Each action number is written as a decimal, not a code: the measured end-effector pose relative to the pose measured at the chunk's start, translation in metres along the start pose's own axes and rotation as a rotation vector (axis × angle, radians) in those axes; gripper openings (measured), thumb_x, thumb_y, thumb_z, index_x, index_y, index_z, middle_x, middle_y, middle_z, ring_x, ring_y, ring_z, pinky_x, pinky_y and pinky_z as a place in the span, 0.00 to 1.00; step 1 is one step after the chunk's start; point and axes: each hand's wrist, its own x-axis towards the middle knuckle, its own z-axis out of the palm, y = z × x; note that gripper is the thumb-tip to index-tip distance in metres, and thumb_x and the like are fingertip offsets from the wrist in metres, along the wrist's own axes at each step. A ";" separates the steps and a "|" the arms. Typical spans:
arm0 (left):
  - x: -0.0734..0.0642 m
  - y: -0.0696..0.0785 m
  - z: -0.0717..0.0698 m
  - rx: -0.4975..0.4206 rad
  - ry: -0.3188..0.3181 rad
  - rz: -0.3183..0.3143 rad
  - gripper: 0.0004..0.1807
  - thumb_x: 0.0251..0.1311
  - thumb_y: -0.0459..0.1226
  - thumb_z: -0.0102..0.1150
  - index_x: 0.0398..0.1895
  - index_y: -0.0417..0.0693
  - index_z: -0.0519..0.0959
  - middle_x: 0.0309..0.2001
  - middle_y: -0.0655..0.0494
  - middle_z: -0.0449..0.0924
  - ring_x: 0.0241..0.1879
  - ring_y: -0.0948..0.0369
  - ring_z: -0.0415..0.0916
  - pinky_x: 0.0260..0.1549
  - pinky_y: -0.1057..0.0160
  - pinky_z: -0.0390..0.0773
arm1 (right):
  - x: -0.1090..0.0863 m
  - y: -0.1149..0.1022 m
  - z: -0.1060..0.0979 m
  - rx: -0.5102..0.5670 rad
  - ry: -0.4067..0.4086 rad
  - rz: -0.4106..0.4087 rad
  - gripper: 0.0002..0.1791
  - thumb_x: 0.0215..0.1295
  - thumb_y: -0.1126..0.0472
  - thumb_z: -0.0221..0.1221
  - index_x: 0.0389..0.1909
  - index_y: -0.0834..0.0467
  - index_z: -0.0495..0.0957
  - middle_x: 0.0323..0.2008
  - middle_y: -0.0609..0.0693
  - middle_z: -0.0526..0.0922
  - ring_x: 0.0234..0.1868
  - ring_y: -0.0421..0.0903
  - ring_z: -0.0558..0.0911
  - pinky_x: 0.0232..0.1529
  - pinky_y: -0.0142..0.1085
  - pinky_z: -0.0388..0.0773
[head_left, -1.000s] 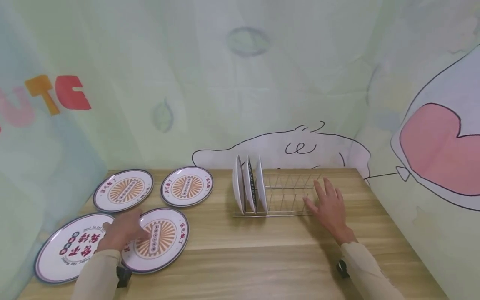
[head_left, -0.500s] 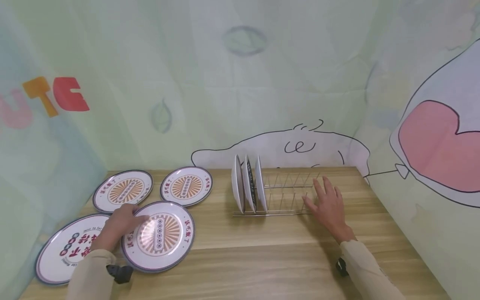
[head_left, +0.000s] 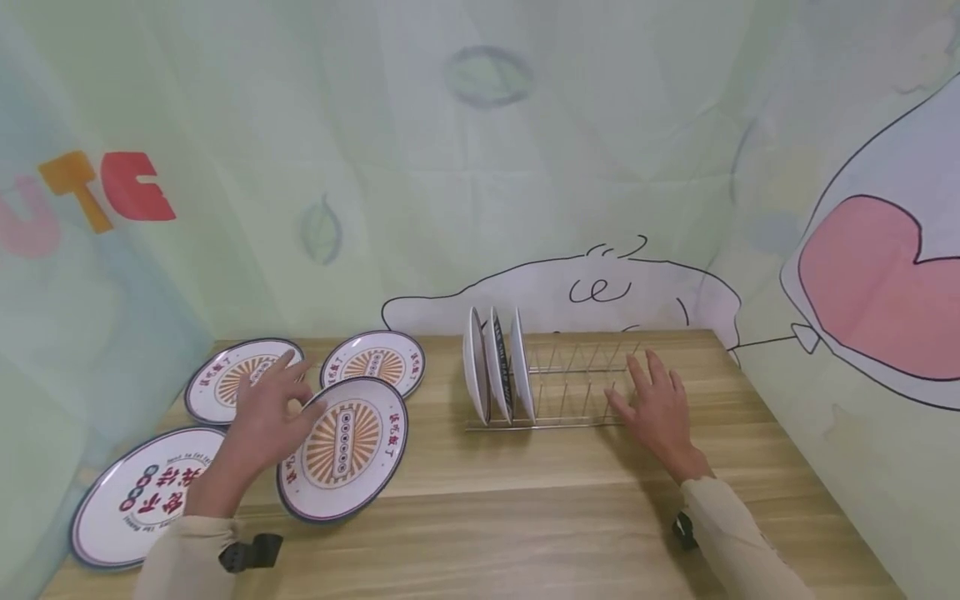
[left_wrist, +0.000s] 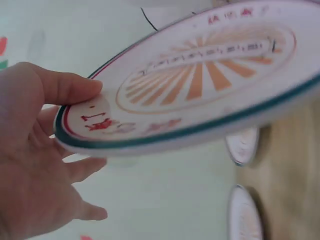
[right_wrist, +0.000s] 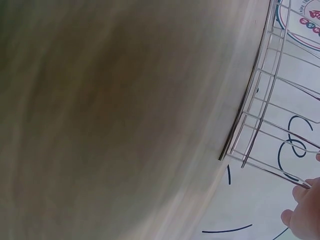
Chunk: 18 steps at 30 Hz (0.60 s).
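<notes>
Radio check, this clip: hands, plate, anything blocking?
Left hand pinches sunburst plate by rim, raised, tilted. Right hand at right end of wire rack. Three standing plates occupy its left slots.

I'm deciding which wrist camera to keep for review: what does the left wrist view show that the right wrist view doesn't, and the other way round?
Only the left wrist view shows the left hand, thumb on top, pinching a round white plate with a teal rim and orange sunburst, plus two more white plates beyond.

Only the right wrist view shows the silver metal wire rack, the right hand at its end, and part of a white plate with red print behind the wires.

Both share the wood-grain tabletop and pale backdrop with black lines.
</notes>
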 end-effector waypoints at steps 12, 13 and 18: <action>0.016 0.105 -0.040 0.065 0.272 0.152 0.17 0.44 0.32 0.53 0.01 0.49 0.68 0.64 0.43 0.66 0.71 0.49 0.49 0.61 0.30 0.31 | 0.001 0.002 -0.002 0.005 -0.015 0.012 0.37 0.56 0.44 0.59 0.62 0.61 0.65 0.64 0.67 0.61 0.63 0.64 0.63 0.63 0.60 0.54; 0.017 0.113 -0.042 0.052 0.293 0.163 0.17 0.43 0.32 0.53 0.01 0.49 0.68 0.64 0.44 0.66 0.70 0.49 0.50 0.61 0.30 0.32 | 0.001 0.001 -0.002 0.004 -0.014 0.010 0.37 0.55 0.44 0.59 0.62 0.61 0.65 0.64 0.67 0.61 0.63 0.64 0.63 0.63 0.60 0.54; 0.029 0.150 -0.052 -0.052 0.333 0.227 0.16 0.43 0.32 0.52 0.02 0.48 0.67 0.63 0.47 0.68 0.70 0.51 0.53 0.61 0.30 0.34 | 0.001 0.000 0.000 -0.003 -0.008 0.003 0.37 0.55 0.44 0.59 0.62 0.61 0.64 0.64 0.67 0.62 0.63 0.64 0.63 0.62 0.60 0.55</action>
